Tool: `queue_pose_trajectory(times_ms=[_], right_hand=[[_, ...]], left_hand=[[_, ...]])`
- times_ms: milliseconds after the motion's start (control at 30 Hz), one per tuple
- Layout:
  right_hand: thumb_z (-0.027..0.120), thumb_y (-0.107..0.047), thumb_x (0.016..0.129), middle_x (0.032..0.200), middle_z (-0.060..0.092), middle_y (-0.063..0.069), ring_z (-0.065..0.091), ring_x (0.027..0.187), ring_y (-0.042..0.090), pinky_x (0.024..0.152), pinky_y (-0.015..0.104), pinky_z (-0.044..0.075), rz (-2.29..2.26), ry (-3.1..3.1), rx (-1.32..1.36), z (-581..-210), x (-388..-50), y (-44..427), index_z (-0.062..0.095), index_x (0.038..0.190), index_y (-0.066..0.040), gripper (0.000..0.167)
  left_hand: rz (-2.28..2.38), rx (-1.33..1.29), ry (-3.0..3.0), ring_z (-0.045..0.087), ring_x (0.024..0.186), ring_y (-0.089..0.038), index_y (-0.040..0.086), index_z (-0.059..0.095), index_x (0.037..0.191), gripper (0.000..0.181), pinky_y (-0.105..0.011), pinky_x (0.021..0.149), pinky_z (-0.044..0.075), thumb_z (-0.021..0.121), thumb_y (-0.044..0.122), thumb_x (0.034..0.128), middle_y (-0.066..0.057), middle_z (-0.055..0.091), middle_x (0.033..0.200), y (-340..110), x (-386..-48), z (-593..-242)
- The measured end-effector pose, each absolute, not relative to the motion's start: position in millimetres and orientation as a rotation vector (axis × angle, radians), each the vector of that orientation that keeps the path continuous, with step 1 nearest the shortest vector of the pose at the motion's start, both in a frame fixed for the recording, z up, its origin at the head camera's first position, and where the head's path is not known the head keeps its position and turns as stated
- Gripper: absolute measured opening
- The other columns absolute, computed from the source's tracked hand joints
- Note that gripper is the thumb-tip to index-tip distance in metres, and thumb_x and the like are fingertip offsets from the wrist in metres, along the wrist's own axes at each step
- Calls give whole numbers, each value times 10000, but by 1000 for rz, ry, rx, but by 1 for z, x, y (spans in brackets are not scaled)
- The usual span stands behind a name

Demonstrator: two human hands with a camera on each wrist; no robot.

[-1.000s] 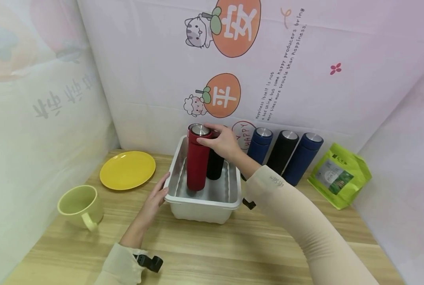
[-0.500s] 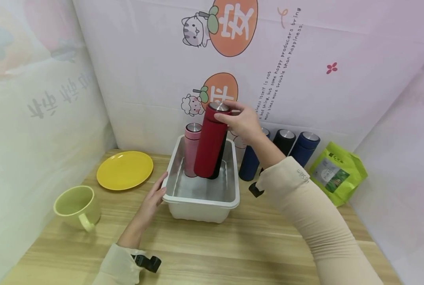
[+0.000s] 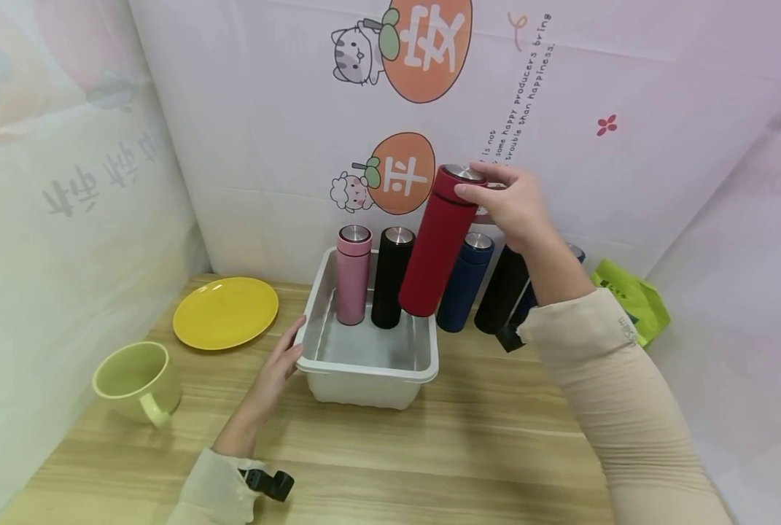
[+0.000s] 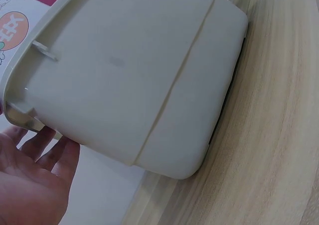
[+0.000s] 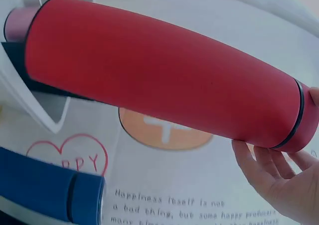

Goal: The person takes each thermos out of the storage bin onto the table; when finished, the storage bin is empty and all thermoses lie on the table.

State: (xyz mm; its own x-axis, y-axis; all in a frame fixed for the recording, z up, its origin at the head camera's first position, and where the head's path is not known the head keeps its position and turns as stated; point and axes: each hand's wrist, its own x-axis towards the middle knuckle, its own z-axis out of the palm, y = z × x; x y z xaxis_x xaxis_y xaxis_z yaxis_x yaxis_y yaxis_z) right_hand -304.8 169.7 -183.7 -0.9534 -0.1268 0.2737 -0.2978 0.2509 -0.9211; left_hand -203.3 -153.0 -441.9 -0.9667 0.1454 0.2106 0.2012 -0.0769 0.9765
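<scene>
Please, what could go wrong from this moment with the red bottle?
The right hand holds the red bottle only near its lid, so it could slip or swing. The tilted bottle appears near the bin's rim and might catch it. It might also bump the nearest blue bottle, standing outside the bin.

Yellow plate [image 3: 226,313] beyond a green mug [image 3: 137,383]

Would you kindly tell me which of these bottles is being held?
The red bottle, tilted, its top gripped by the right hand; the only red one; no hand holds the others.
</scene>
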Motion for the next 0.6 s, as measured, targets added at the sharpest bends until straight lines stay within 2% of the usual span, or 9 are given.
queue_pose_trajectory(times_ms=[133, 367, 600], right_hand=[[708, -231, 903, 1268, 527, 119, 604, 997, 194, 821, 348, 543, 1786, -2377, 370, -180, -299, 186, 515, 1425, -94, 574], [727, -226, 888, 1249, 511, 99, 612, 941, 147, 706, 256, 555, 1800, -2351, 295, -181, -293, 214, 492, 1434, -59, 617], [738, -281, 877, 1282, 493, 101, 575, 996, 170, 720, 240, 546, 1688, -2394, 145, -191, -289, 237, 487, 1444, -87, 649]], left_hand=[[-2249, -409, -2100, 85, 1434, -356, 53, 144, 1561, 544, -579, 1107, 125, 309, 189, 1061, -170, 50, 1608, -152, -204, -440], [-2262, -427, -2091, 94, 1425, -372, 33, 128, 1557, 545, -579, 1104, 123, 300, 169, 1059, -194, 37, 1602, -152, -204, -441], [-2250, -421, -2092, 107, 1424, -366, 33, 131, 1557, 538, -588, 1098, 134, 291, 169, 1061, -189, 48, 1603, -152, -205, -442]])
